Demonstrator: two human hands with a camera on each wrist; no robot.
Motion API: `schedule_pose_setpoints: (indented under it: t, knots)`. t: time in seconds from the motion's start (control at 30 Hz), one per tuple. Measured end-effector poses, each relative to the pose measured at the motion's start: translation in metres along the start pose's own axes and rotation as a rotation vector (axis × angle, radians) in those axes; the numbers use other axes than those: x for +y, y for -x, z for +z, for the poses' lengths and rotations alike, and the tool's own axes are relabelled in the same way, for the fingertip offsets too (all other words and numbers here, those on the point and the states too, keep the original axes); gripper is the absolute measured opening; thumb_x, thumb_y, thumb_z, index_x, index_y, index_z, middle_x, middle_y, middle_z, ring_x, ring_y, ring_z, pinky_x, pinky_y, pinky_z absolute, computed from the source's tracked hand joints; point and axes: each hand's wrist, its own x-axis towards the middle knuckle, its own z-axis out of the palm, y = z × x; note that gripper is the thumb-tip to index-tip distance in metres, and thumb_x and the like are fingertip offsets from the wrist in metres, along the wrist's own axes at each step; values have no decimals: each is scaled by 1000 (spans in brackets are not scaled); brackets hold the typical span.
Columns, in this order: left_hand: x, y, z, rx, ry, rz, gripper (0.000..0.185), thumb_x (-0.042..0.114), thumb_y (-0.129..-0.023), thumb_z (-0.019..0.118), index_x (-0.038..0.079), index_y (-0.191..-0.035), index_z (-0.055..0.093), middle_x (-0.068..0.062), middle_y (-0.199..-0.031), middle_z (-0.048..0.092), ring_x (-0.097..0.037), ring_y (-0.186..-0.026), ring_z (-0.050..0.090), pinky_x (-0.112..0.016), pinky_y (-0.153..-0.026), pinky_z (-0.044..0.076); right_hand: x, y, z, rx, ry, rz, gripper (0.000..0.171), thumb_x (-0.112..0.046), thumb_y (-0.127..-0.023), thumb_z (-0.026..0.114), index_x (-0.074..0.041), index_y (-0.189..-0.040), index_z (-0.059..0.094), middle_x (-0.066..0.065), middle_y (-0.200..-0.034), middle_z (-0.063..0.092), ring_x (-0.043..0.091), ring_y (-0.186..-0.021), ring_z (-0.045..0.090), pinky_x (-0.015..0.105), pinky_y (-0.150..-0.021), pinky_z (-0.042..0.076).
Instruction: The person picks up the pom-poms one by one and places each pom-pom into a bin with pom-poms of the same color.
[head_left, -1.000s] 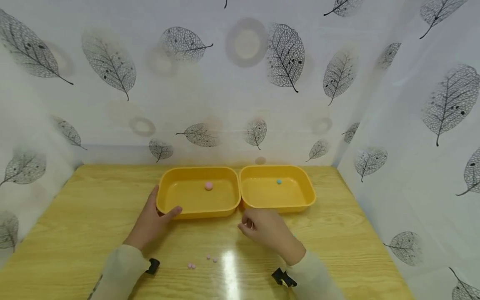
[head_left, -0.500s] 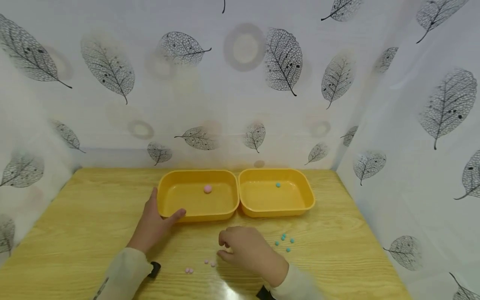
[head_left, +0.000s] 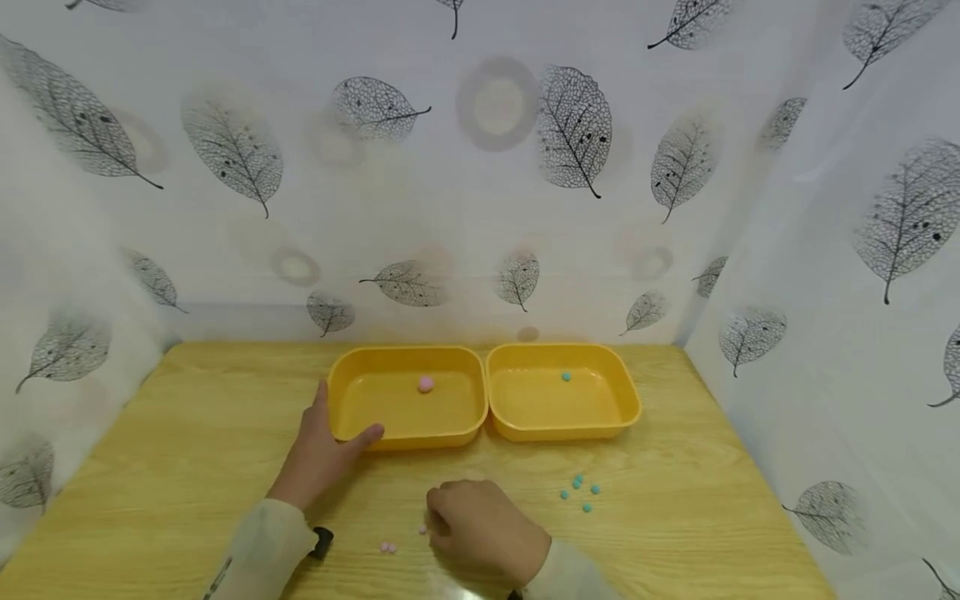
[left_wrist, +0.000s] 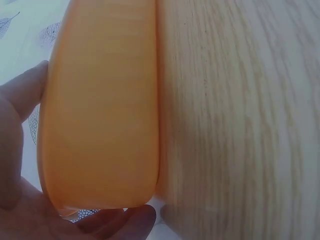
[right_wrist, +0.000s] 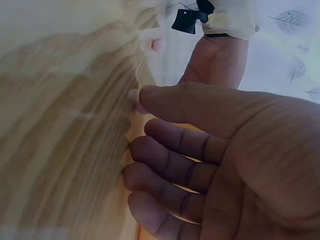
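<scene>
My left hand (head_left: 317, 457) holds the near left corner of the left yellow tray (head_left: 408, 439), thumb at the front rim and fingers along the left side. The left wrist view shows this hand around the orange-looking tray wall (left_wrist: 102, 105). My right hand (head_left: 487, 525) is low over the table, fingers curled. In the right wrist view, a small pink bead (right_wrist: 136, 101) appears pinched between thumb and index finger; from the head view it is hidden. Beside that hand lies one pink bead (head_left: 422, 531), with two more pink beads (head_left: 387, 547) further left.
The right yellow tray (head_left: 566, 434) stands against the left one and contains a small blue bead (head_left: 566, 377). A larger pink ball (head_left: 426, 384) sits in the left tray. Several blue beads (head_left: 587, 507) lie on the wooden table (head_left: 675, 517), right of my right hand.
My right hand has moved left and nearer from beside the right tray to the pink beads, and its thumb and index finger have drawn together. The left hand stays on the tray.
</scene>
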Motion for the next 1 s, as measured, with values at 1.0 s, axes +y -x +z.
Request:
schedule_pose_setpoints:
  t: [1.0]
  knots:
    - [-6,1,2,-9,45,39,129,70,-90,65,16,-160,-28,-25,-169,-13,-51,-155,3,-68,-121,12,14,-8,16,-39,-301,20,20,-13,-89,73,-23,-75,64,-19,-70,52,-4,-61,47,13,-59,43]
